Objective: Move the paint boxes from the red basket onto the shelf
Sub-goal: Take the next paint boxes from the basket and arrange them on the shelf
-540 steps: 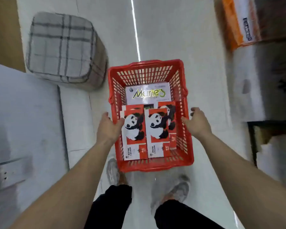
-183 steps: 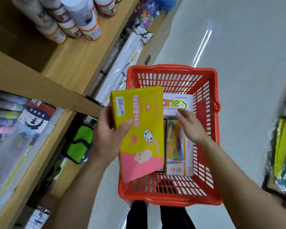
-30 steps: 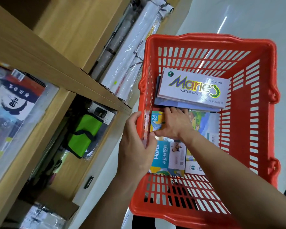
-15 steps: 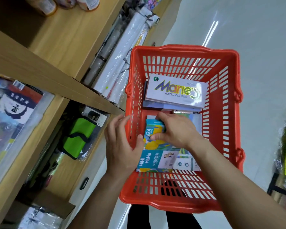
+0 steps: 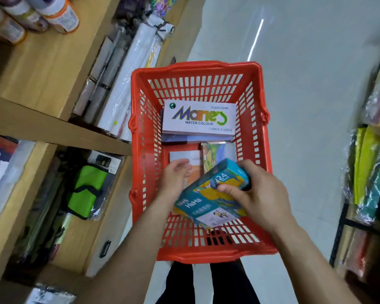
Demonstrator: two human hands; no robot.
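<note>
The red basket [image 5: 257, 88] sits on the floor in front of my legs. My right hand [image 5: 258, 194] grips the far end of a teal and yellow paint box [image 5: 206, 200], lifted and tilted above the basket floor. Beside it, my left hand [image 5: 173, 179] hovers inside the basket with fingers apart, holding nothing. A white water-colour box [image 5: 199, 118] lies at the basket's far end on top of other boxes. Two more boxes lie flat in the middle: a pale one [image 5: 188, 157] and a green painted one [image 5: 218, 151].
A wooden shelf unit [image 5: 53, 130] stands at my left, with paint bottles [image 5: 59, 12] on the upper board and wrapped paper rolls [image 5: 127, 71] below. A green pouch [image 5: 86, 189] fills the lower compartment. Packaged goods [image 5: 371, 172] hang on a rack at the right.
My right hand has lifted the teal and yellow box off the boxes beneath and tilted it. My left hand has moved from the basket's left wall to inside the basket.
</note>
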